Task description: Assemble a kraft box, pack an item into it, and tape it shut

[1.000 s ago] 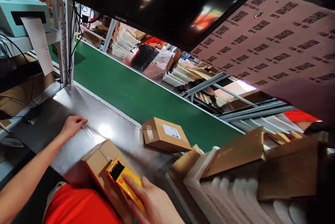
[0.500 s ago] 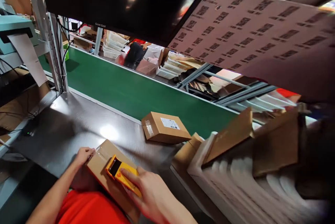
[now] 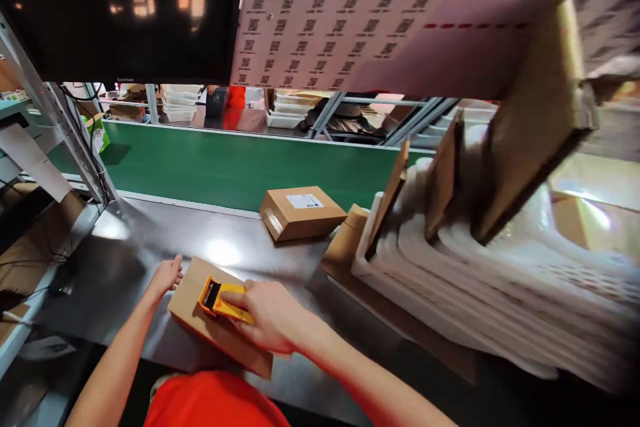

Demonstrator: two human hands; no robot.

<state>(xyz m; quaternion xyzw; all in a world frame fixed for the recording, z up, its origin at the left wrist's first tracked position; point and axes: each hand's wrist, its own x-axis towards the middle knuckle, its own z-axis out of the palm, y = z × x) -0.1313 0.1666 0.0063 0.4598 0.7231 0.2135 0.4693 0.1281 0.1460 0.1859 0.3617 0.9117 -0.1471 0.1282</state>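
A closed cardboard box (image 3: 200,280) lies aslant on the metal table in front of me. My right hand (image 3: 273,314) grips a yellow tape dispenser (image 3: 225,300) with a dark front end, held over the top of this box. Whether the dispenser touches the cardboard I cannot tell. At the box's far left end is my left hand (image 3: 167,276), its fingers curled in by the edge and the thumb raised. What those fingers hold, if anything, is too small to make out.
A labelled, taped box (image 3: 305,214) sits at the table's back edge, by the green conveyor belt (image 3: 200,160). Stacked white baskets (image 3: 450,280) with cardboard pieces crowd the right. A dark monitor (image 3: 125,14) hangs above. A printer with hanging paper (image 3: 35,157) stands left.
The view has swung right and levelled. My left hand's thumb has lifted from the box's end. The tape dispenser stays in my right hand over the box.
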